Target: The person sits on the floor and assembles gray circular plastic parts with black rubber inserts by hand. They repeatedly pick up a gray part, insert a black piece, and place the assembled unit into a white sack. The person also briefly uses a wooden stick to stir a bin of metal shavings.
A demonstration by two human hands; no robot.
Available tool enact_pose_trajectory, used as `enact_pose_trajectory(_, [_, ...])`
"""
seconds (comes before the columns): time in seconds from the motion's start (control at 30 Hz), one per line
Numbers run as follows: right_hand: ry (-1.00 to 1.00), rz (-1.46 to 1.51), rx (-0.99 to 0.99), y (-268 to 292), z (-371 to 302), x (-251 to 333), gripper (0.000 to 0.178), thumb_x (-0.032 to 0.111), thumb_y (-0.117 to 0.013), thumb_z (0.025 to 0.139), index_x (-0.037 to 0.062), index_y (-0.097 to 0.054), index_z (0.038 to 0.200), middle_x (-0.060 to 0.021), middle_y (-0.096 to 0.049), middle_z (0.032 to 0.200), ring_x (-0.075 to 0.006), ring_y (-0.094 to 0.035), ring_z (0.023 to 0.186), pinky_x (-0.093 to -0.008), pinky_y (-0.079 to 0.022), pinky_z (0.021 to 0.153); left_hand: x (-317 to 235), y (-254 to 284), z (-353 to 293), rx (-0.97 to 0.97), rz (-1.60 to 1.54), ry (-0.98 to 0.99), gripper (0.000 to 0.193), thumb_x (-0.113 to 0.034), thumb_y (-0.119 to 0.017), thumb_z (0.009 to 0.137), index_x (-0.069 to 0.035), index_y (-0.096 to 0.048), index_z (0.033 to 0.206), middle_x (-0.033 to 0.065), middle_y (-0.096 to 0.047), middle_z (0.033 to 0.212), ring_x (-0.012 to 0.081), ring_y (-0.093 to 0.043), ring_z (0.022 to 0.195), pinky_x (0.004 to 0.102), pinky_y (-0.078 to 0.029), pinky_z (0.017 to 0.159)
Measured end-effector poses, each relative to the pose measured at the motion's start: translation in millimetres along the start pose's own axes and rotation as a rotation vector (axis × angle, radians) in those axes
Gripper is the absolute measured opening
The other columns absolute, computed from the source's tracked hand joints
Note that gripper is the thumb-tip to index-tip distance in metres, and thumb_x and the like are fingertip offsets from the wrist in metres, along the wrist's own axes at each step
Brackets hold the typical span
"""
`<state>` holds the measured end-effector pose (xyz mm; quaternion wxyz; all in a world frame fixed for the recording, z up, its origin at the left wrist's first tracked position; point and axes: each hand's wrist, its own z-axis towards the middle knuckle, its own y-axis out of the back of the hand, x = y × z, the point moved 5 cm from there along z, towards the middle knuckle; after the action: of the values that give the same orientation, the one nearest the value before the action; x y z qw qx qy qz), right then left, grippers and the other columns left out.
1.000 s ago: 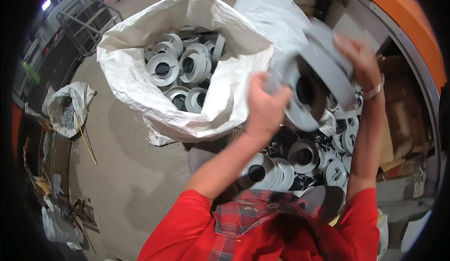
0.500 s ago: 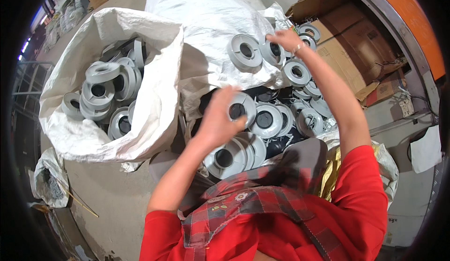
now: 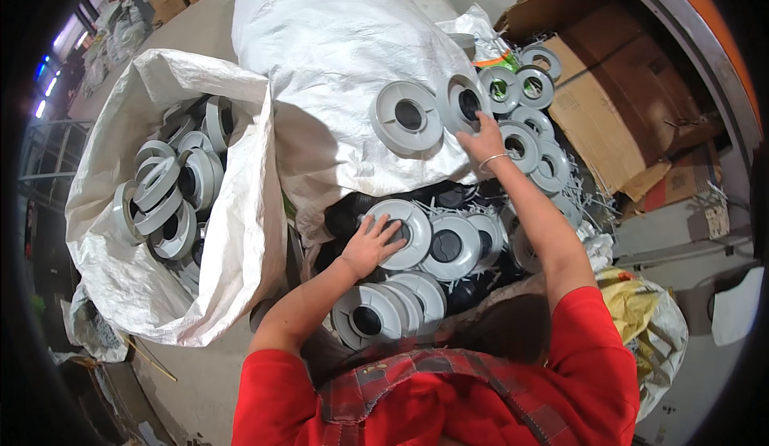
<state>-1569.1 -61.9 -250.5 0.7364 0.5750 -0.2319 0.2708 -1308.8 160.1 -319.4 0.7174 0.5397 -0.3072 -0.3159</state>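
My left hand (image 3: 370, 247) lies with its fingers spread on a round grey plastic flange with a dark centre (image 3: 410, 238). Its palm is on the near left of that piece. Further up and to the right, my right hand (image 3: 484, 140) pinches the lower right rim of another grey flange (image 3: 451, 94), which leans on a stuffed white woven sack. Beside it on the sack rests a third flange (image 3: 386, 119). Several more flanges (image 3: 455, 266) lie in the pile near my left hand, among thin pale plastic scraps.
An open white woven sack (image 3: 248, 230) at the left holds several grey flanges. The stuffed white sack (image 3: 320, 30) fills the far middle. Cardboard boxes (image 3: 593, 110) stand at the right, with a yellow and white bag (image 3: 653, 342) nearer.
My right hand has moved from the top of the far flange to its lower right rim. My left hand has settled flat on the near flange. The whole view has shifted.
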Motion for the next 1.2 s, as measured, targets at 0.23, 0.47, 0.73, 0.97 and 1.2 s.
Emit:
enact_pose_trajectory(0.23, [-0.02,-0.289,0.015,-28.8,19.2,-1.8,0.086,0.036,-0.072,0.068,-0.0022,-0.035,0.135,-0.022,-0.035,0.139,-0.0353,-0.027,0.134,-0.0438,-0.026,0.109,24.7,104.4,56.9,-0.085,-1.005,0.882,0.049,-0.023,-0.067,0.071,0.003,-0.055,0.111,0.0191,-0.061,0.098,0.0353,-0.058,0.1,0.0417,-0.044,0.091])
enact_pose_trajectory(0.47, [0.07,-0.107,0.02,-7.3,19.0,-3.6,0.058,0.036,-0.072,0.067,-0.0072,-0.059,0.104,-0.0265,-0.057,0.107,-0.0396,-0.054,0.103,-0.0415,-0.043,0.092,119.3,59.5,143.1,-0.581,-1.592,1.159,0.071,-0.034,-0.066,0.079,0.014,-0.043,0.127,0.0261,-0.025,0.145,0.0249,-0.046,0.12,0.0309,-0.035,0.1])
enact_pose_trajectory(0.73, [-0.225,0.467,-0.116,48.1,-23.3,3.6,0.036,0.03,-0.077,0.07,-0.0012,-0.06,0.075,-0.0015,-0.053,0.062,-0.013,-0.049,0.059,-0.029,-0.041,0.057,94.7,101.8,146.4,-0.723,-1.661,1.071,0.052,-0.028,-0.07,0.075,0.011,-0.056,0.106,0.0162,-0.056,0.101,0.0198,-0.055,0.092,0.0322,-0.045,0.079])
enact_pose_trajectory(0.97, [0.151,0.986,0.004,109.5,-71.5,239.4,0.022,0.02,-0.065,0.084,0.0029,-0.056,0.072,0.0033,-0.047,0.067,-0.0052,-0.038,0.059,-0.0229,-0.032,0.054,90.3,281.5,30.5,-1.211,-1.289,0.912,0.032,-0.032,-0.059,0.088,-0.001,-0.059,0.098,0.0016,-0.056,0.077,0.0112,-0.05,0.069,0.0261,-0.044,0.067])
enact_pose_trajectory(1.2, [0.834,0.308,0.059,68.2,-41.1,366.9,0.049,0.044,-0.069,0.079,-0.0014,-0.066,0.097,-0.0122,-0.068,0.092,-0.0209,-0.063,0.084,-0.0321,-0.049,0.076,144.7,383.3,-160.0,-1.502,-0.81,1.214,0.074,-0.041,-0.056,0.091,0.001,-0.022,0.141,0.0189,-0.039,0.136,0.0278,-0.047,0.119,0.0381,-0.033,0.104])
